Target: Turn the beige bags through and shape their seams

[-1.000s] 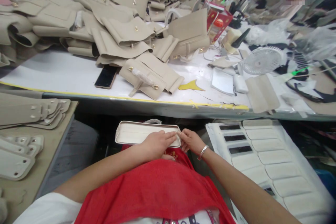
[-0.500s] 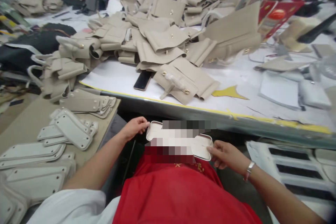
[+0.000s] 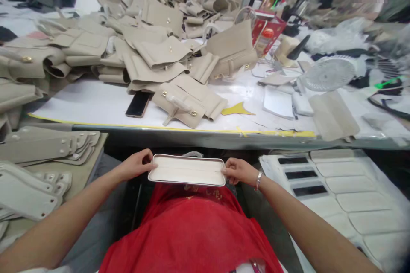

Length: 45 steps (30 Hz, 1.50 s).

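A long cream bag piece (image 3: 187, 171) with rounded corners and a thin raised rim is stretched level in front of my red apron. My left hand (image 3: 141, 165) pinches its left end between thumb and fingers. At the opposite end, my right hand (image 3: 236, 171) grips the edge, a bracelet on that wrist. Behind the piece's far rim a pale curved strip (image 3: 194, 154) pokes up, looking like a plastic-wrapped handle. The piece's underside is hidden from me.
Beige bag bodies (image 3: 153, 47) lie heaped across the white-topped table (image 3: 96, 98), with a phone (image 3: 138, 103) near its edge. White riveted panels (image 3: 28, 187) are stacked at left. Cream panels (image 3: 360, 185) lie in rows at right, by black strips. A fan (image 3: 329, 72) sits farther back.
My view has swung to the right. The bag piece has gone from slanting down at its right end to nearly level, both hands still on its ends.
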Each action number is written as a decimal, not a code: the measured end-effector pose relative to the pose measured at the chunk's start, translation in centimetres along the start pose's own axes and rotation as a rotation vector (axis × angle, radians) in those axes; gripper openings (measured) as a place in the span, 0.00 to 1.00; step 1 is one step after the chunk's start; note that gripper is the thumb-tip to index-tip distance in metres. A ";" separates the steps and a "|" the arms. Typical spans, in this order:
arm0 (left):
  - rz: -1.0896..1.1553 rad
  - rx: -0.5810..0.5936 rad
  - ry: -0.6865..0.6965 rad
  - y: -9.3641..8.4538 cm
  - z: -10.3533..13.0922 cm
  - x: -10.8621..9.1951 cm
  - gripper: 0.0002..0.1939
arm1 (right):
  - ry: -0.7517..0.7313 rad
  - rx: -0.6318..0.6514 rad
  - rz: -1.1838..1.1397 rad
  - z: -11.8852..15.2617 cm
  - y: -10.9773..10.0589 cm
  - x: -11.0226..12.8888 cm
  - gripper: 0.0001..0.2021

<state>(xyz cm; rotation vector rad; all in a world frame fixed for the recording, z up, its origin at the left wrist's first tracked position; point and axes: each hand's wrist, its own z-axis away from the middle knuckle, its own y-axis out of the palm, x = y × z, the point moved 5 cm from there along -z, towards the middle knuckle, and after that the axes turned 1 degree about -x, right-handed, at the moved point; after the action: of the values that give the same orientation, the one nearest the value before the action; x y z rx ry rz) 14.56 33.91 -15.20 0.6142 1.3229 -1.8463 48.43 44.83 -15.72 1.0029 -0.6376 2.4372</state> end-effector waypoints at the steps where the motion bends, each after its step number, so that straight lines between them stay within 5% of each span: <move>1: -0.056 -0.016 0.056 0.1 -0.4 -1.2 0.19 | -0.094 -0.072 0.045 0.0 -0.6 0.5 0.19; 5: -0.161 -0.013 0.358 3.3 -2.6 -8.2 0.24 | -0.509 -0.355 0.330 0.5 -1.5 3.5 0.16; 8: -0.212 0.085 0.482 7.0 -4.4 -12.5 0.19 | -0.693 -0.359 0.688 0.8 -0.1 5.1 0.09; 11: -0.287 0.159 0.531 9.1 -5.5 -14.1 0.13 | -0.742 -0.358 0.907 0.9 1.0 5.7 0.11; 21: -0.640 0.185 0.702 10.1 -4.5 -14.0 0.15 | -0.757 -0.250 1.123 0.9 1.3 6.5 0.16; 29: -0.663 0.197 0.769 10.0 -4.5 -13.8 0.17 | -0.469 0.070 0.860 -3.0 0.4 8.0 0.07; 37: -0.588 0.258 0.817 6.4 -3.6 -9.6 0.18 | -0.344 0.323 0.580 -6.3 2.4 8.5 0.11; 45: -0.605 0.252 0.768 2.6 -2.2 -6.6 0.18 | -0.443 0.453 0.518 -9.9 7.4 11.8 0.11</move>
<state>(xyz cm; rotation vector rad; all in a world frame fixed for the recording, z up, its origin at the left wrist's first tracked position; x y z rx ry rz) 20.50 37.53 -12.48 1.2489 1.9335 -2.4060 31.46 46.86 -15.21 1.7803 -0.5386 2.9072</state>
